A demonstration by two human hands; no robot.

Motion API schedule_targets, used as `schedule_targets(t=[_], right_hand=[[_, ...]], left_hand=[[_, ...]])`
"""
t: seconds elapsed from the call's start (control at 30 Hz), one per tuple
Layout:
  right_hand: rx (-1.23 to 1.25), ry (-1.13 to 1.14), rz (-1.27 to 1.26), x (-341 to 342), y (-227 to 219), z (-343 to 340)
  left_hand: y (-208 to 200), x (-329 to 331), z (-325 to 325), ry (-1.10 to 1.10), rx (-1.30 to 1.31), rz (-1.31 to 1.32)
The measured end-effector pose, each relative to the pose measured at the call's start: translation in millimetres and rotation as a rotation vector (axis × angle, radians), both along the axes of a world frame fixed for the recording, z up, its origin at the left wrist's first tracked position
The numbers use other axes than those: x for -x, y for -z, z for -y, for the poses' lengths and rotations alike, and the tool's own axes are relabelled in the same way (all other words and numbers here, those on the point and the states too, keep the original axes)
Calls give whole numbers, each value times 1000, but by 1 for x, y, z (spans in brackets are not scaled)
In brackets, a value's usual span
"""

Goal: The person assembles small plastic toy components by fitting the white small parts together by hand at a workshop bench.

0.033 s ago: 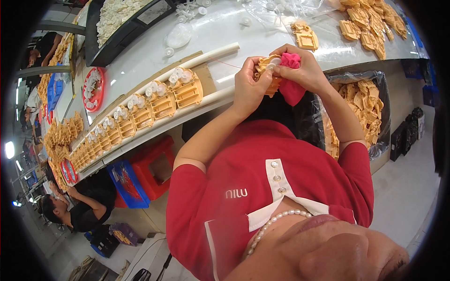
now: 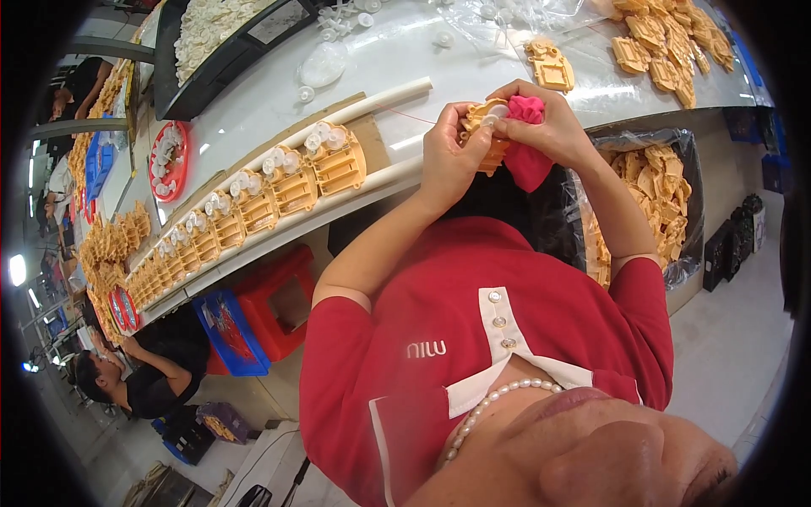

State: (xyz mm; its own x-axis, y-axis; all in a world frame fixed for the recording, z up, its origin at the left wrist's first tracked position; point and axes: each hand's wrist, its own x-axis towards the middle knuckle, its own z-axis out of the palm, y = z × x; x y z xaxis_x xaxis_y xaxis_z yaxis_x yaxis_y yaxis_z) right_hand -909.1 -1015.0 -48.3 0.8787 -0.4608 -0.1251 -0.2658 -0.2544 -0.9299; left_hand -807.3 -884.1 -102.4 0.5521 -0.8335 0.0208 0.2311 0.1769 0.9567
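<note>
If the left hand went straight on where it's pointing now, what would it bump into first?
The left hand would first meet the tan plastic part at its own fingertips. Just past that it would probably bump the right hand, though depth is unclear from this one view.

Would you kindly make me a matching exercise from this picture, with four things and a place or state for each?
1. Pink cloth
2. Black tray
3. Plastic-lined box
4. Neat row of yellow parts

A. Full of loose yellow pieces
B. Laid out beside a white rod
C. Gathered in the right hand
D. Full of small white pieces

Pairs: 1-C, 2-D, 3-A, 4-B
</note>
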Motion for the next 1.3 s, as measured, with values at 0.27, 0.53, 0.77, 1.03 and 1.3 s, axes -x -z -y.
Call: schedule_targets(t=[0.27,0.53,0.77,1.03,1.3], right_hand=[[-100,5,1,2,-6,2],[22,-16,27,-1,-3,-3],[145,11,24,-5,4,-6],[-25,1,-49,-2,0,5],[713,-252,212,-1,-9,2]], left_hand=[[-6,-3,-2,68,35,-85],[-6,-4,-5,49,13,-50],[1,0,-3,7,40,-82],[4,-13,-1,116,-4,-372],[-3,-19,-8,268,8,-253]])
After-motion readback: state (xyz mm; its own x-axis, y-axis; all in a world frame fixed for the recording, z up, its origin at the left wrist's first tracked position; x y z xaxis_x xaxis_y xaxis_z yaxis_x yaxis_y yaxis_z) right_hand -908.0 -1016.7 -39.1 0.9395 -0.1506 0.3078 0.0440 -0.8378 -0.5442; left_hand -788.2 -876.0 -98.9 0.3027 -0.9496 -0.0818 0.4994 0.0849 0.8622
